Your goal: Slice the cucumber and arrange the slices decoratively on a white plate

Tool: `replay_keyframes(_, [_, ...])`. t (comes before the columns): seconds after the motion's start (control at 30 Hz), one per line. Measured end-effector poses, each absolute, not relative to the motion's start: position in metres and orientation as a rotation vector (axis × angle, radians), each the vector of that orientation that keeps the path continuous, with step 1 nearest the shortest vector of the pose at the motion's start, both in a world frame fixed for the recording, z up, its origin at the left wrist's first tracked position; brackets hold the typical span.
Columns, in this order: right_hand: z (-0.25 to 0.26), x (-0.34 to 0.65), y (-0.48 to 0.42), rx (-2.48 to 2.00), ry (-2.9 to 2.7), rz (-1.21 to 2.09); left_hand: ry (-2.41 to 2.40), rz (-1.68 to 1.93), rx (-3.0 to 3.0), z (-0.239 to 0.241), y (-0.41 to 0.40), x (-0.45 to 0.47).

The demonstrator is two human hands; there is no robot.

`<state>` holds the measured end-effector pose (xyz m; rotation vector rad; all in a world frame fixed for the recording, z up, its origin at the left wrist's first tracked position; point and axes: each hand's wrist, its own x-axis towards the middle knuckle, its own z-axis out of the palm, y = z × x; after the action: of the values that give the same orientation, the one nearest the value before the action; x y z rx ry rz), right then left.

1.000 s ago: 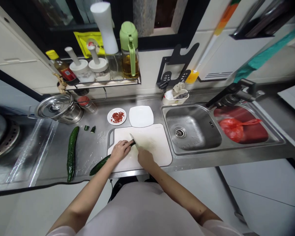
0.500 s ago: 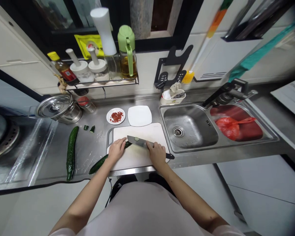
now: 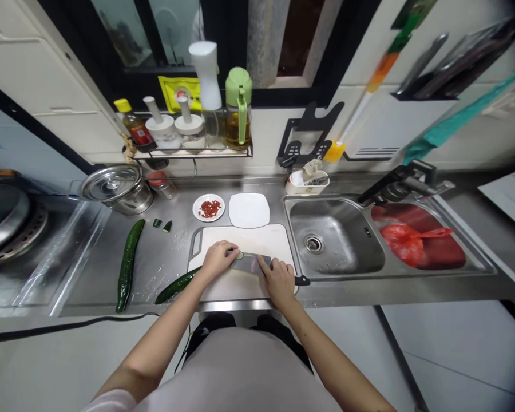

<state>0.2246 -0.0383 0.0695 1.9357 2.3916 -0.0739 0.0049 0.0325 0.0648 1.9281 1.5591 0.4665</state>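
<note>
My left hand (image 3: 218,260) is closed over the far end of a dark green cucumber (image 3: 178,286), which slants off the left edge of the white cutting board (image 3: 266,233). My right hand (image 3: 280,279) grips a kitchen knife (image 3: 252,264), its index finger laid along the blade and the black handle end poking out to the right. On the blade, close to my left fingertips, clings a pale cucumber slice (image 3: 240,256). The blade's contact with the cucumber is hidden by hand and knife. A second whole cucumber (image 3: 129,266) lies farther left on the steel counter.
Two cucumber ends (image 3: 167,226) lie beyond the cucumbers. Behind the board stand a plate of chopped red pieces (image 3: 209,208) and a white square plate (image 3: 249,210). A double sink (image 3: 335,237) is on the right, a lidded pot (image 3: 120,189) at back left, a bottle rack (image 3: 197,152) above.
The head view has shifted, so the scene sits slightly lower. My left fingers are now right by the blade's tip, where a gap showed before. Both hands keep their holds.
</note>
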Motion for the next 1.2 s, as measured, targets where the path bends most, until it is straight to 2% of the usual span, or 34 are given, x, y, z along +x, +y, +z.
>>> replay_keyframes(0.4, [0.07, 0.225, -0.035, 1.867, 2.374, -0.102, 1.534, 0.515, 1.811, 0.062, 0.036, 0.012])
replay_keyframes(0.6, [0.062, 0.239, -0.031, 1.918, 2.317, -0.111, 1.795, 0.616, 1.487, 0.045, 0.058, -0.012])
replay_keyframes(0.73, [0.058, 0.245, -0.029, 2.042, 2.289, -0.281, 2.01, 0.557, 1.375, 0.033, 0.079, -0.033])
replay_keyframes(0.97, [0.055, 0.24, -0.023, 2.24, 2.291, -0.777, 2.147, 0.431, 1.346, 0.018, 0.101, -0.051])
replay_keyframes(1.2, [0.053, 0.237, -0.016, 2.259, 2.249, -0.855, 2.183, 0.384, 1.411, 0.015, 0.106, -0.055])
